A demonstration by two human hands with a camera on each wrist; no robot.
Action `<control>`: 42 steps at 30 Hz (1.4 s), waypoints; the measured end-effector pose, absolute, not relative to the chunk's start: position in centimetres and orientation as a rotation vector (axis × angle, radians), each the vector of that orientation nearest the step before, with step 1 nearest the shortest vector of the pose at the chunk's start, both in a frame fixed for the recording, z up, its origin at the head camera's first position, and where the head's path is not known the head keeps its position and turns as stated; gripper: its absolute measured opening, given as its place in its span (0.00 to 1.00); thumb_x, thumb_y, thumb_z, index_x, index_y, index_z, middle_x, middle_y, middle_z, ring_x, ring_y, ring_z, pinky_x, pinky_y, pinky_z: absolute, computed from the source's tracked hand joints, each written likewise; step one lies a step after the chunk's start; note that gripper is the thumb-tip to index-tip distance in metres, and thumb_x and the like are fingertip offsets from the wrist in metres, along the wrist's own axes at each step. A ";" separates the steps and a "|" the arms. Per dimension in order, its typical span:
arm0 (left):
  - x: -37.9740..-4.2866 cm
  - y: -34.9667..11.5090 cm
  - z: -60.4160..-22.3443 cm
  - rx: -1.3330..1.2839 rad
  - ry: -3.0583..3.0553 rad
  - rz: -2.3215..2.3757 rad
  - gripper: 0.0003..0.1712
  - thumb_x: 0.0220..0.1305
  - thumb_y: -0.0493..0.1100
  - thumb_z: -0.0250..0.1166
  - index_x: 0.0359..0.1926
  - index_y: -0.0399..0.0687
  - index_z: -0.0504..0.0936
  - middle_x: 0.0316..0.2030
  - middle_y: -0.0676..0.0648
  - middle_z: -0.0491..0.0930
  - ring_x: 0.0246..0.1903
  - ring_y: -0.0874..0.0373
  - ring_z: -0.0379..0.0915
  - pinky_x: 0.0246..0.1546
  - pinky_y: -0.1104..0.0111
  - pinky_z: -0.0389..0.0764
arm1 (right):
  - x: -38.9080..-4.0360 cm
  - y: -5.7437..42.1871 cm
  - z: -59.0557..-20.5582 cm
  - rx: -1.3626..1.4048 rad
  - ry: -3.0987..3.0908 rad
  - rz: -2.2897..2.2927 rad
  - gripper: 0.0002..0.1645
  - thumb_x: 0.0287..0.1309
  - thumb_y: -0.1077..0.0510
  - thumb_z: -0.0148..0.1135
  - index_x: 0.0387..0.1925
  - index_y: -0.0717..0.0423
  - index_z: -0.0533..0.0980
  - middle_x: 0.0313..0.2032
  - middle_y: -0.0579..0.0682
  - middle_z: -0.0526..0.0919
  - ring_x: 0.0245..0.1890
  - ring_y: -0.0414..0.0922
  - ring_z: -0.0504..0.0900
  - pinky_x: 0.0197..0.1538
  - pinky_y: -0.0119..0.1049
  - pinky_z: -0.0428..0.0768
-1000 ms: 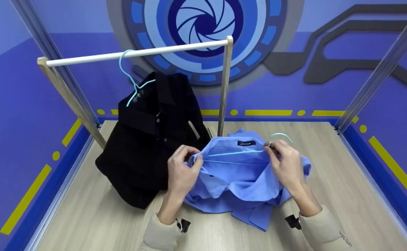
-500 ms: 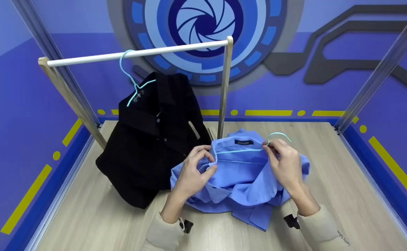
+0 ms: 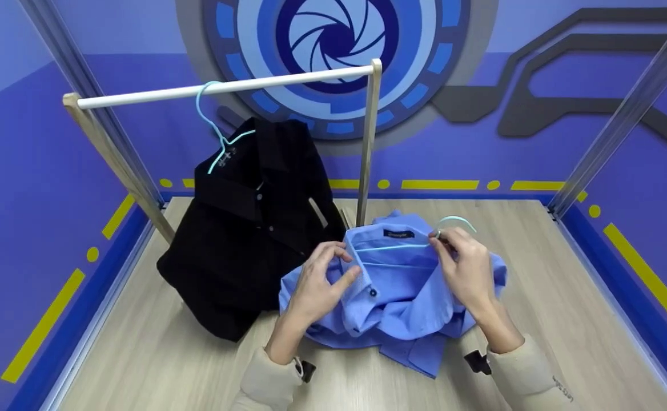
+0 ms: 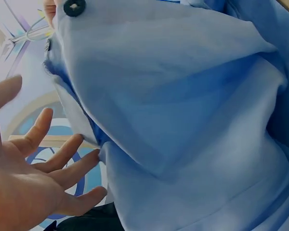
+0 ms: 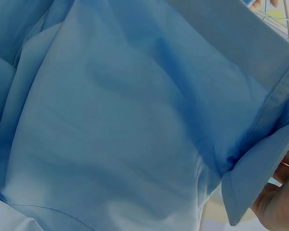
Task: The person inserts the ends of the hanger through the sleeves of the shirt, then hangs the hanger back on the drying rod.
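Note:
In the head view a blue shirt [image 3: 393, 291] lies bunched on the table, its collar turned toward me. A light-blue clothes hanger [image 3: 393, 248] sits inside the neck, and its hook [image 3: 457, 220] sticks out beyond my right hand [image 3: 470, 265]. That hand pinches the hanger near the base of the hook, beside the collar. My left hand [image 3: 319, 285] is at the collar's left side. The left wrist view shows its fingers [image 4: 62, 156] spread and relaxed, with the fingertips against the cloth edge. Much of the right hand is hidden behind the collar in the right wrist view.
Behind and left stands a clothes rack with a white rail [image 3: 276, 81] and wooden posts. A black shirt [image 3: 242, 240] hangs from it on another light-blue hanger [image 3: 211, 117]. Blue printed walls [image 3: 453, 154] enclose the wooden table [image 3: 567, 342].
My left hand has shifted right along the collar and its fingers have loosened. The left collar edge has moved right, and a dark button shows. The right hand has barely moved.

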State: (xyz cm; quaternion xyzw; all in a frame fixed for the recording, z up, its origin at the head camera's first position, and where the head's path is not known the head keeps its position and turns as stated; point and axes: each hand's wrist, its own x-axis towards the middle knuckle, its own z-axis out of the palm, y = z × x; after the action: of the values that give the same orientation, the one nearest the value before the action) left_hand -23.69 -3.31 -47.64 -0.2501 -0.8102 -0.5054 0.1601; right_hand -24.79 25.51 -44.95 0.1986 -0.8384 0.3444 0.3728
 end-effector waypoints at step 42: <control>-25.0 -4.4 -47.6 -0.595 -2.338 -1.461 0.08 0.56 0.44 0.80 0.32 0.49 0.89 0.31 0.58 0.84 0.34 0.62 0.80 0.40 0.66 0.81 | -24.9 24.3 -44.7 0.651 -2.054 1.048 0.04 0.63 0.69 0.68 0.36 0.59 0.85 0.37 0.50 0.87 0.33 0.43 0.84 0.41 0.23 0.77</control>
State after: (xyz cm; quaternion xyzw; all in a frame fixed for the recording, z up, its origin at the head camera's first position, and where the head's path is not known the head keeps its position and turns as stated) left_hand -25.01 -4.36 -47.60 -0.2083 -0.8183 -0.5114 0.1597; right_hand -24.92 24.28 -44.67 0.2531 -0.7982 0.4075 0.3643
